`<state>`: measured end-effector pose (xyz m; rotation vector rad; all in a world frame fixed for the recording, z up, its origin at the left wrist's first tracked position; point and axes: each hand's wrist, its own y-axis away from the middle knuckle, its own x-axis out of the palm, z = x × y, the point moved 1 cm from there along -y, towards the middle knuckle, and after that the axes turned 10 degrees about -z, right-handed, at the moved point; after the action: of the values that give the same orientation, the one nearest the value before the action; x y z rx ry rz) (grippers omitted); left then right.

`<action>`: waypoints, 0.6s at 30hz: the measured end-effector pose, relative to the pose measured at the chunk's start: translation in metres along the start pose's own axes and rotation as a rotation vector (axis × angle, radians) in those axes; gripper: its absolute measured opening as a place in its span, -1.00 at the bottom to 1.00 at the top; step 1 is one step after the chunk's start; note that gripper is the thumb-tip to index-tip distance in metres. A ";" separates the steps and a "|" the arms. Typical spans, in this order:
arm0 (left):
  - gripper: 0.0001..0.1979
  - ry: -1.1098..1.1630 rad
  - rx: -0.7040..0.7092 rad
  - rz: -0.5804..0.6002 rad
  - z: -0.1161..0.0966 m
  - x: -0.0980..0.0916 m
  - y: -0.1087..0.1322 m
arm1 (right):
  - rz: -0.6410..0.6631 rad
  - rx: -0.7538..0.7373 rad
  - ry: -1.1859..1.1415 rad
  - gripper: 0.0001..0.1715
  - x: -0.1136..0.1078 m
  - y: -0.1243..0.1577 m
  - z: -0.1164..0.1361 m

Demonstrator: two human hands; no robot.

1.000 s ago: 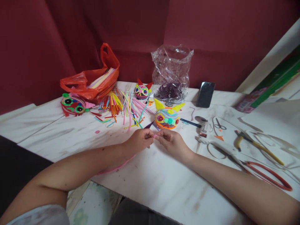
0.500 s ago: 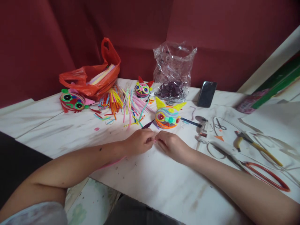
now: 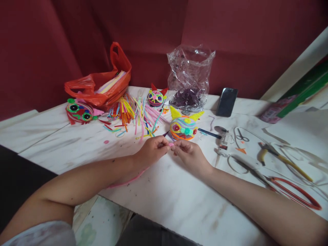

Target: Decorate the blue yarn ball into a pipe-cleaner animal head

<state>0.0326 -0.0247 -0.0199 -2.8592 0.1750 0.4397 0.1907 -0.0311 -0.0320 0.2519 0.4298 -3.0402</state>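
Observation:
Between my two hands is a small pink coil of pipe cleaner (image 3: pixel 171 145). My left hand (image 3: pixel 153 149) pinches it from one side, and a long pink tail (image 3: pixel 135 178) hangs below that wrist. The fingertips of my right hand (image 3: pixel 191 155) close on the coil's other side. Just behind my hands sits a round animal head (image 3: pixel 183 128) wound from coloured pipe cleaners, with yellow ears and red eyes. A smaller head with red ears (image 3: pixel 156 97) stands farther back. At the left lies a green-eyed head (image 3: pixel 80 111).
Bundles of cut pipe cleaners (image 3: pixel 125 111) lie by a red plastic bag (image 3: pixel 102 85). Behind stand a clear bag (image 3: pixel 191 78) and a phone (image 3: pixel 227 102). To the right are a glue gun (image 3: pixel 225 140), small scissors (image 3: pixel 242 135), yellow-handled pliers (image 3: pixel 284 160) and red-handled scissors (image 3: pixel 294 191).
My fingers have lifted and parted slightly, so the pink coil shows between them. More of the pink tail is visible under my left wrist.

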 end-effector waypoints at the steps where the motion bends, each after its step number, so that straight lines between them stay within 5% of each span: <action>1: -0.83 0.002 -0.026 0.040 0.002 -0.001 -0.001 | 0.007 -0.015 0.022 -0.56 -0.001 0.000 0.000; 6: -0.82 -0.051 -0.117 0.197 0.008 -0.009 -0.009 | 0.063 -0.131 0.190 -0.67 -0.005 -0.003 0.002; 11: -0.85 -0.265 0.148 0.133 0.001 -0.014 -0.009 | 0.182 -0.363 0.371 -0.77 -0.012 -0.008 0.010; 18: -0.86 -0.342 0.374 0.305 -0.001 -0.013 -0.004 | 0.349 -0.408 0.457 -0.79 -0.013 -0.004 0.016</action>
<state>0.0215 -0.0201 -0.0143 -2.3552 0.5667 0.8459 0.2010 -0.0315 -0.0137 0.8895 0.9048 -2.4676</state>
